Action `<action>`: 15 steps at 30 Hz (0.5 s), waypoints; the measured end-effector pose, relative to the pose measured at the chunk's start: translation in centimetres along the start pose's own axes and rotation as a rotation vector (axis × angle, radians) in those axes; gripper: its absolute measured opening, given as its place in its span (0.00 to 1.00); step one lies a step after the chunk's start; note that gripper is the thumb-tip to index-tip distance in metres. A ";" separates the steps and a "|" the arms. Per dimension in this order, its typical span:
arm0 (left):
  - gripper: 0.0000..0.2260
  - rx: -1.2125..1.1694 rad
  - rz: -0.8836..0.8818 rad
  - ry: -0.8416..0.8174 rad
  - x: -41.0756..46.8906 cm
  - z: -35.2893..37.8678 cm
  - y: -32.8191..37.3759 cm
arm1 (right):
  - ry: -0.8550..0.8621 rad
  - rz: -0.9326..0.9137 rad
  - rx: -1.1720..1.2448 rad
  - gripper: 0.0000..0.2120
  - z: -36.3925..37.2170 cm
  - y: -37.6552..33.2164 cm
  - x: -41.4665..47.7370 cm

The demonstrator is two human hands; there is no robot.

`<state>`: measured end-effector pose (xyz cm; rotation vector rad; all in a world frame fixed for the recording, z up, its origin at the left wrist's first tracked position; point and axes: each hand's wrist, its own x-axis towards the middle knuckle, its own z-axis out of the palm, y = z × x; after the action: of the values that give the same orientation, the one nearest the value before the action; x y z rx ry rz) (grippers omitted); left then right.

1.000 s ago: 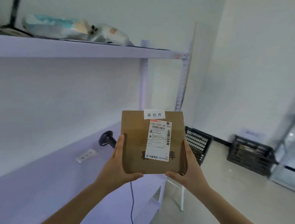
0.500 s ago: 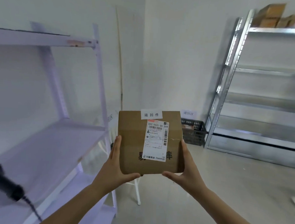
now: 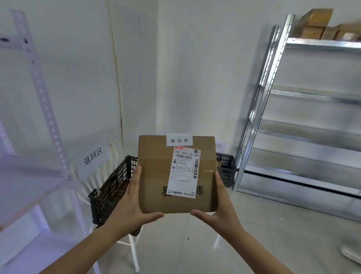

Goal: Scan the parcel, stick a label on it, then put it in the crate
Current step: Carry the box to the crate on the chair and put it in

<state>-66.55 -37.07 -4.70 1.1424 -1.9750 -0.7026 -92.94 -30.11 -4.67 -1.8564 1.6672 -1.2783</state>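
I hold a brown cardboard parcel (image 3: 153,177) up in front of me, its face toward the camera. A white shipping label (image 3: 184,172) covers its middle and a small white sticker (image 3: 179,140) with three characters sits at its top edge. My left hand (image 3: 131,203) grips the parcel's left side and lower corner. My right hand (image 3: 220,209) grips its right side and lower corner. A black mesh crate (image 3: 111,187) stands on a white stand just behind and left of the parcel, partly hidden by it and by my left hand.
A second black crate (image 3: 226,165) sits on the floor by the corner, behind the parcel. A white shelf rack (image 3: 42,101) stands at left, a metal rack (image 3: 300,121) with cardboard boxes (image 3: 317,22) on top at right. A paper sign (image 3: 93,156) hangs above the near crate.
The view has swung right: the scanner and the white shelf have slid off to the left, and the near black crate has come into sight behind the parcel. Both hands keep their grip.
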 end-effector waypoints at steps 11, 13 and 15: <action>0.62 0.072 -0.063 0.070 6.4 2.6 -2.5 | -0.099 -0.045 0.087 0.58 0.6 5.5 8.8; 0.62 0.069 -0.078 0.085 8.0 3.1 -3.5 | -0.110 -0.058 0.086 0.58 1.1 6.6 10.9; 0.62 0.067 -0.098 0.097 9.8 3.6 -4.9 | -0.130 -0.072 0.089 0.58 1.9 7.9 13.2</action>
<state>-70.41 -47.61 -7.28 1.2970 -1.8842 -0.6233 -97.48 -44.85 -6.41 -1.9185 1.4654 -1.2113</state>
